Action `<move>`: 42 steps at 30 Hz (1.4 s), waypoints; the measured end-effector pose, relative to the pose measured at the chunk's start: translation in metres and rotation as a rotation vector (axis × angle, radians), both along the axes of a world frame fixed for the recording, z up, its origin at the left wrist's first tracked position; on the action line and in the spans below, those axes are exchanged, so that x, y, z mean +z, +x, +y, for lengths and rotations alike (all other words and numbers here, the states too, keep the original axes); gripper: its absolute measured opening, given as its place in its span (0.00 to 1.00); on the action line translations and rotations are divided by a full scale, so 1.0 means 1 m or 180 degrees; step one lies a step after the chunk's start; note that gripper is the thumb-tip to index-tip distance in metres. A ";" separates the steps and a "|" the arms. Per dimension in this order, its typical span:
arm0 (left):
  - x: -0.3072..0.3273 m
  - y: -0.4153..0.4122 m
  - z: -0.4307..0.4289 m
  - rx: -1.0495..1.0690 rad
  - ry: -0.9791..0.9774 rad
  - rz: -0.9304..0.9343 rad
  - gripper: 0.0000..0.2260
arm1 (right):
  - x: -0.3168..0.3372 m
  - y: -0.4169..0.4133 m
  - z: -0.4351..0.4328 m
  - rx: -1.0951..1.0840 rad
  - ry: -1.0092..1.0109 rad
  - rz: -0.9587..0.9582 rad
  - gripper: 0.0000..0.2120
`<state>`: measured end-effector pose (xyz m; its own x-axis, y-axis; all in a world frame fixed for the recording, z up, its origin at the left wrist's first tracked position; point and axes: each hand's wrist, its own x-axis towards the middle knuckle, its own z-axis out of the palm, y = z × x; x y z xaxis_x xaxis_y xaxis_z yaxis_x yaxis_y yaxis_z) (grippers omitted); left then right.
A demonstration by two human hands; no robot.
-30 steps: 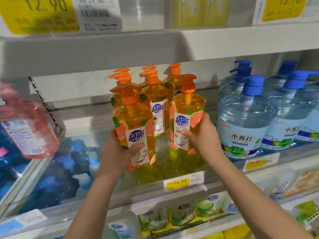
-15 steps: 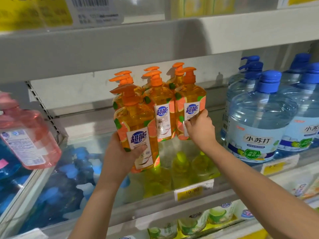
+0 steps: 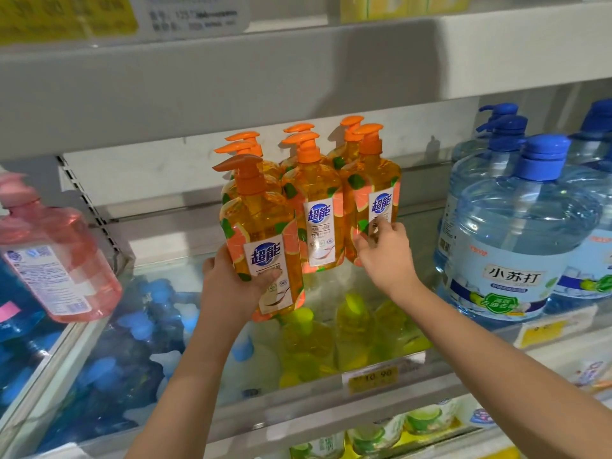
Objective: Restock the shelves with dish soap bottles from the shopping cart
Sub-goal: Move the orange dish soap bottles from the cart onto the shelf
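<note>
Left grip (image 3: 231, 286): curled round the lower body of a transparent orange pump-top dish soap bottle (image 3: 261, 240), thumb across the label; bottle upright, nearest the camera, base possibly off the shelf, cannot tell.
Right grip (image 3: 387, 256): fingertips pinching the lower front of a second orange pump-top bottle (image 3: 374, 200), which stands upright against the row.
Task's thing: both bottles over the clear glass shelf (image 3: 298, 415), just ahead of each grip; row of matching orange bottles (image 3: 318, 210) between and behind the two grips; shopping cart not in view.
Step in hand: probably seating the right bottle, then sliding the left one in.
Risk, tipping: a push low on the tall right bottle likely rocks it into the packed row behind.
Risk, snagging: orange pump spouts crowd together above the grips and could hook one another.
Risk, slipping: a one-handed hold low on a full bottle leaves it top-heavy; a drop would strike glass.
Containers: orange bottles look full of amber liquid; large blue-capped clear jugs (image 3: 516, 243) right of the right grip hold pale liquid; pink transparent bottle (image 3: 49, 253) left of the left grip holds pink liquid.
</note>
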<state>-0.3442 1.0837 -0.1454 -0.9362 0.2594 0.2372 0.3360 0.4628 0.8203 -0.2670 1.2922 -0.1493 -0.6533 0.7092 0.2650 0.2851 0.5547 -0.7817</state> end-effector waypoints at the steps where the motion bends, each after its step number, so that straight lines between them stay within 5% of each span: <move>1: 0.001 0.001 0.000 -0.0001 -0.0013 0.0003 0.27 | -0.001 0.000 -0.002 0.0108 -0.0008 -0.0018 0.21; 22: 0.003 0.000 -0.011 0.0072 -0.0127 -0.0096 0.20 | -0.009 -0.010 -0.005 0.0719 -0.0241 -0.0428 0.30; 32: 0.007 0.025 -0.021 0.0016 -0.0349 -0.0406 0.14 | 0.005 0.032 -0.038 0.0954 -0.0179 -0.0534 0.09; 42: 0.051 0.130 -0.104 0.0151 -0.0385 -0.1152 0.11 | 0.052 0.138 -0.116 0.1203 -0.0630 -0.0575 0.08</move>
<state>-0.2139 0.9795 -0.0944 -0.9654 0.2196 -0.1404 0.0107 0.5715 0.8205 -0.1290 1.1757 -0.0971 -0.8990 0.4379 0.0067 0.2329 0.4910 -0.8394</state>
